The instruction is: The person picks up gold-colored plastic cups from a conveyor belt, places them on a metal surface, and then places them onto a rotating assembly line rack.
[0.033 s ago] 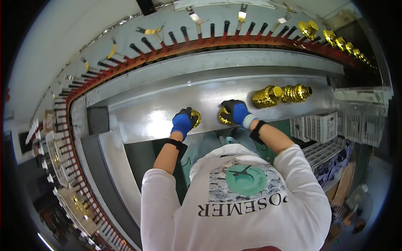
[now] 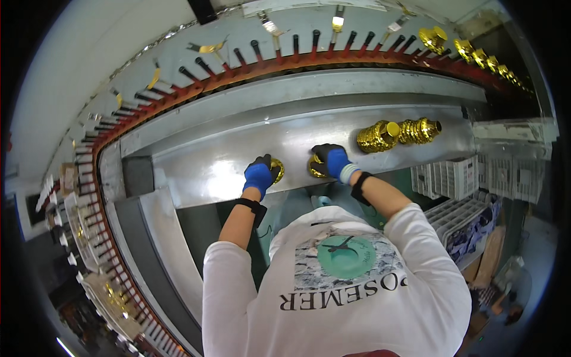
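Observation:
My left hand (image 2: 259, 174), in a blue and black glove, is closed on the edge of a shiny gold round piece (image 2: 277, 171) on the metal bench. Its fingers cover the left side of that piece. To the right, my right hand (image 2: 332, 160), gloved the same way, is curled over a second gold round piece (image 2: 316, 166), which is mostly hidden beneath it. Farther right on the bench lie two stacks of nested gold flared pieces, the nearer stack (image 2: 377, 137) and the farther stack (image 2: 419, 131), apart from both hands.
Behind the metal bench (image 2: 202, 160) curves a red rail (image 2: 250, 66) with black-tipped pegs. Gold flared pieces (image 2: 433, 39) sit on pegs at the far right. White plastic crates (image 2: 455, 178) stand right of the bench. Another person (image 2: 499, 306) shows at the lower right.
The pegs and the gold pieces on them have shifted slightly left along the rail. Both hands keep nearly the same place on their gold pieces.

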Motion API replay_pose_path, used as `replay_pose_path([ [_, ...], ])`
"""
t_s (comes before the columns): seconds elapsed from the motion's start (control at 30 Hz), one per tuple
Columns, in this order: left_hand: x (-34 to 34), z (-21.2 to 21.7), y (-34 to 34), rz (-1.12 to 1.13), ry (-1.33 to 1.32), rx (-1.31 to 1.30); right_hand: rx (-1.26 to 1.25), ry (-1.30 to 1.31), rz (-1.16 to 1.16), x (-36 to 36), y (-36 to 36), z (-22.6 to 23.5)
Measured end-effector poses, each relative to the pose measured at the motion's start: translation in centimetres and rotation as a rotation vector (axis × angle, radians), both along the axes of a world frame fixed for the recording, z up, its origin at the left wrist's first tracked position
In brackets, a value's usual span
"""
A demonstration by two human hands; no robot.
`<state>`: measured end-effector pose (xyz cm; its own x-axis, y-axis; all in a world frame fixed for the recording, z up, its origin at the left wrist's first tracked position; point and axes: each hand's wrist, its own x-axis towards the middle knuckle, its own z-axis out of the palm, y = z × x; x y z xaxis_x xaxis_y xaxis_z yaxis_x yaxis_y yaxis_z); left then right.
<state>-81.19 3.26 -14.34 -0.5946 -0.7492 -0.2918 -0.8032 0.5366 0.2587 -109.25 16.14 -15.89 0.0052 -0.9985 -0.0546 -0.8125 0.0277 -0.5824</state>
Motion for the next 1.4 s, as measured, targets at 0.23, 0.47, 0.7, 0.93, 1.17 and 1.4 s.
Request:
replay_pose_path([
  [0.23, 1.1, -3.3, 0.1, 0.101, 0.026, -0.066, -0.073, 0.171, -0.202, 5.2, -3.0, -3.1],
  [0.47, 3.3, -3.3, 0.0, 0.12, 0.095, 0.048, 0.072, 0.132, -0.182, 6.8, -3.0, -2.4],
  [0.7, 4.6, 1.1, -2.4, 0.001, 0.012, -0.118, -0.201, -0.117, -0.251, 4.4, -0.8, -0.1],
  [0.93, -11.3, 16.5, -7.1, -0.405, 0.521, -0.401, -0.776, 0.029, -0.497, -8.4, -7.0, 15.4],
  [1.17, -30.3, 29.1, -10.3, -0.498, 0.325, -0.524, -0.435, 0.502, -0.837, -27.8, -14.8, 24.1],
  [1.4, -32.6, 26.1, -15.3, -0.389, 0.186, -0.42, -0.409, 0.422, -0.584, -27.8, -14.9, 22.3],
])
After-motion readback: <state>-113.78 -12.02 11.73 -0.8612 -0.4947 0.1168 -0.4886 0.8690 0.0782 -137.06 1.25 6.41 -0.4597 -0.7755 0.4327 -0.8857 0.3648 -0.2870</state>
